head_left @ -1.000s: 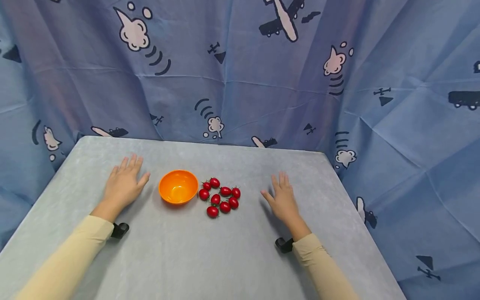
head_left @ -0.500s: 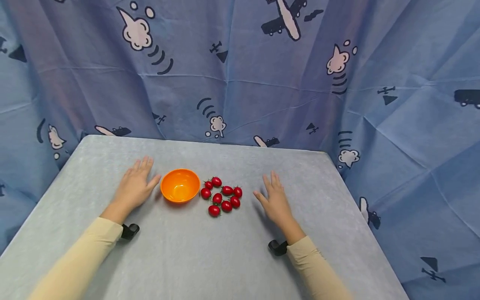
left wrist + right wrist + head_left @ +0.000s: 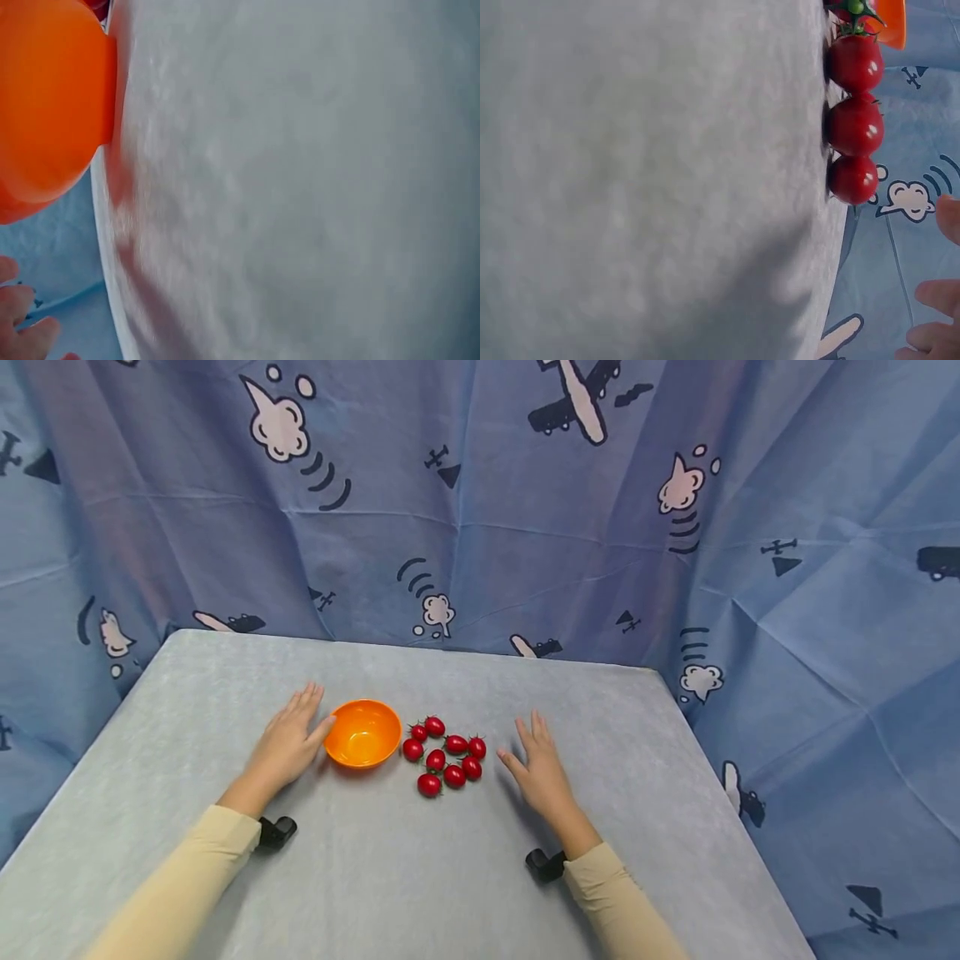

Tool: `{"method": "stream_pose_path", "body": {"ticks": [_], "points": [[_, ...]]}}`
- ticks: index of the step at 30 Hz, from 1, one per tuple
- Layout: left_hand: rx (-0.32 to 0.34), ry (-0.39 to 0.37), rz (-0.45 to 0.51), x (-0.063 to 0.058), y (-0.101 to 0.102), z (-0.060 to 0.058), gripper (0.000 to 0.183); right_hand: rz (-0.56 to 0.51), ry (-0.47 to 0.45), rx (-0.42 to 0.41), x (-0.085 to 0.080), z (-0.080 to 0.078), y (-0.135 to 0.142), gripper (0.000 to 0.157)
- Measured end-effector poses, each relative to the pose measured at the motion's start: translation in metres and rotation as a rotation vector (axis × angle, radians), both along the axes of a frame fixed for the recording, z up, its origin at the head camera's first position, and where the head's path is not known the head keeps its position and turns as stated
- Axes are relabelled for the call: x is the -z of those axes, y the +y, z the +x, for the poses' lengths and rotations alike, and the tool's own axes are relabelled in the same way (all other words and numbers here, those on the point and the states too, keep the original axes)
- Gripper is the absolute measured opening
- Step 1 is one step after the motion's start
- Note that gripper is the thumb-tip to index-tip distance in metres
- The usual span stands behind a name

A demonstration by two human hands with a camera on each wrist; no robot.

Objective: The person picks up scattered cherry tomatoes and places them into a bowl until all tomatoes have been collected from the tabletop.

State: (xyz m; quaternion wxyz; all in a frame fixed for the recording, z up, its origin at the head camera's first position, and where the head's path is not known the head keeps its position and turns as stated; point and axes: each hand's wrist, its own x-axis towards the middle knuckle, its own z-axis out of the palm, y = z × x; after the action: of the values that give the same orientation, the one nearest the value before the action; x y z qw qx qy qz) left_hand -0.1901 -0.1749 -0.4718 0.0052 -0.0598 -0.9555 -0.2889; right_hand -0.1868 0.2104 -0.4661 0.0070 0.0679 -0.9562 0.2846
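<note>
An orange bowl [image 3: 363, 735] stands upright on the table with nothing in it. Right beside it lies a loose cluster of several red cherry tomatoes [image 3: 454, 776], some with green stems. My left hand [image 3: 288, 745] is at the bowl's left side, fingers straight and thumb overlapping the rim in the head view. The left wrist view shows the bowl's outer wall [image 3: 56, 97] close by, with fingertips [image 3: 26, 330] at the corner. To the right of the tomatoes my right hand [image 3: 543, 777] hovers with spread fingers, holding nothing. Tomatoes [image 3: 855, 124] also show in the right wrist view.
A pale grey cloth covers the table [image 3: 390, 877]. Behind it and along the right hangs a blue curtain [image 3: 525, 568] printed with planes and clouds. Black straps with camera mounts [image 3: 277, 832] sit on both wrists.
The left hand has moved right, up to the bowl. My right hand has shifted left toward the tomatoes, fingers spreading a little. Bowl and tomatoes keep their places on the table.
</note>
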Motion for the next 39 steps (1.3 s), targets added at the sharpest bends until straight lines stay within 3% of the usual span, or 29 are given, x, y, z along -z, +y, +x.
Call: {"method": "stream_pose_path", "body": {"ticks": [13, 23, 33, 39], "points": [[-0.023, -0.064, 0.271, 0.007, 0.008, 0.001, 0.068, -0.074, -0.064, 0.0, 0.0, 0.005, -0.01, 0.071], [-0.073, -0.2, 0.378, 0.007, 0.011, 0.003, 0.069, -0.136, -0.089, -0.007, -0.001, 0.005, -0.016, 0.073], [-0.099, -0.233, 0.509, 0.011, 0.011, 0.004, 0.064, -0.246, -0.106, 0.029, 0.0, 0.005, -0.022, 0.074], [-0.114, -0.213, 0.609, 0.013, 0.012, 0.006, 0.063, -0.284, -0.11, 0.061, 0.001, 0.006, -0.025, 0.074]]}}
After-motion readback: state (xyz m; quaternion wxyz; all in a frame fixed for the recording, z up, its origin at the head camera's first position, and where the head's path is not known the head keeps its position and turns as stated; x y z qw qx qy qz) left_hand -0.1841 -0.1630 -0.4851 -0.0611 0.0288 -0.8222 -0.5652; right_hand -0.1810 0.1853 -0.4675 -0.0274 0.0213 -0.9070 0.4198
